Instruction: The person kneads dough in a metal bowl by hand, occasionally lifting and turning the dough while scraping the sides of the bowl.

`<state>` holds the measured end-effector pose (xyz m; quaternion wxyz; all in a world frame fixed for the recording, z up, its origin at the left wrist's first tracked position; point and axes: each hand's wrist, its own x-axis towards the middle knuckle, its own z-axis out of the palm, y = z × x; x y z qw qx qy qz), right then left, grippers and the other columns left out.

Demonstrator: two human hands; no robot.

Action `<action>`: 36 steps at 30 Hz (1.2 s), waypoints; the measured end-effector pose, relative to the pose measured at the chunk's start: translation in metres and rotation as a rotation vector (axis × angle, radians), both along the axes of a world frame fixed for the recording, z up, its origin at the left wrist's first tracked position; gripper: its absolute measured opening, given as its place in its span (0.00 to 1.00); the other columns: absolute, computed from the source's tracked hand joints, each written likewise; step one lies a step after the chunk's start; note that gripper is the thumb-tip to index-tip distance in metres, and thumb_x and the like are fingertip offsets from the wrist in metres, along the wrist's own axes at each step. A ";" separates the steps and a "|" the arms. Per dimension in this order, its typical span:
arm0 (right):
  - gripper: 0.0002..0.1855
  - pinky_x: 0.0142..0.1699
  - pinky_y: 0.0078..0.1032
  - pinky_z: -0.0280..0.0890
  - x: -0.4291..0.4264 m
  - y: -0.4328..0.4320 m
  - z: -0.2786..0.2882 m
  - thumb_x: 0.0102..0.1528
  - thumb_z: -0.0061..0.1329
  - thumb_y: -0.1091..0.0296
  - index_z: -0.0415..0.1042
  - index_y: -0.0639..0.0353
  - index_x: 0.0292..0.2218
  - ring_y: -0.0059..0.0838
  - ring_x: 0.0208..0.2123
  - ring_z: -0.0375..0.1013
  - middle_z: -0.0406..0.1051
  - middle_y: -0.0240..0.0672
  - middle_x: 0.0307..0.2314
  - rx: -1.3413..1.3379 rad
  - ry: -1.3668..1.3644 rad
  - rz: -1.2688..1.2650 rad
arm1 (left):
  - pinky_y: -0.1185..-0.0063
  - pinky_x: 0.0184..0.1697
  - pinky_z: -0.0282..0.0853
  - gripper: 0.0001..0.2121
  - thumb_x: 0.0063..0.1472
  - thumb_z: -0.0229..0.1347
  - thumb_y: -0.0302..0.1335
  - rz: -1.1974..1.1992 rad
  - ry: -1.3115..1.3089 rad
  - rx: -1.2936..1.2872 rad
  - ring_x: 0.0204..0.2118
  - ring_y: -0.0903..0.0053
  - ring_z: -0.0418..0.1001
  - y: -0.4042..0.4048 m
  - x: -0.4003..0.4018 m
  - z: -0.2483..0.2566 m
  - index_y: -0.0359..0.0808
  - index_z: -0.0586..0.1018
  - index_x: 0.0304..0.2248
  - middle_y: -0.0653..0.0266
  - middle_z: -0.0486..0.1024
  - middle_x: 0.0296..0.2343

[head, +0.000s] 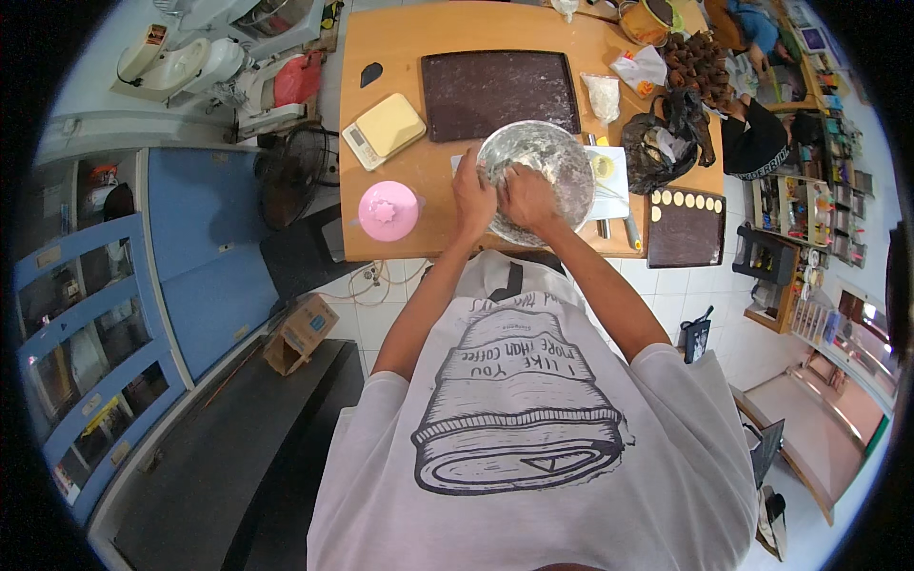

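A metal mixing bowl (571, 189) with floury residue inside stands at the table's near edge in front of me. My left hand (475, 193) is at the bowl's left rim, its fingers curled over it. My right hand (530, 196) is down inside the bowl, fingers bent into pale, crumbly matter that they mostly hide. A dark baking tray (500, 93), dusted with flour, lies just beyond the bowl. On the left are a kitchen scale (365, 146) under a pale yellow block or container (396, 123), and a pink lidded container (388, 210).
Right of the bowl lie a white board (615, 203), a grey-handled tool (633, 232) and a black plastic bag (643, 153). A second tray (685, 239) holds several pale dough rounds. A bag of white matter (603, 96) lies farther back. Another person (757, 139) is at the table's right side.
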<state>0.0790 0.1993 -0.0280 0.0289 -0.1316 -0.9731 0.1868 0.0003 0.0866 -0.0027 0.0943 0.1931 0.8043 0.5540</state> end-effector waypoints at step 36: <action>0.24 0.54 0.45 0.64 0.011 0.002 0.027 0.49 0.55 0.73 0.67 0.77 0.46 0.61 0.47 0.68 0.68 0.62 0.43 -0.143 0.134 -0.407 | 0.61 0.39 0.71 0.26 0.53 0.46 0.11 -0.111 -0.004 -0.022 0.38 0.48 0.77 0.004 -0.003 -0.002 0.34 0.72 0.53 0.39 0.77 0.34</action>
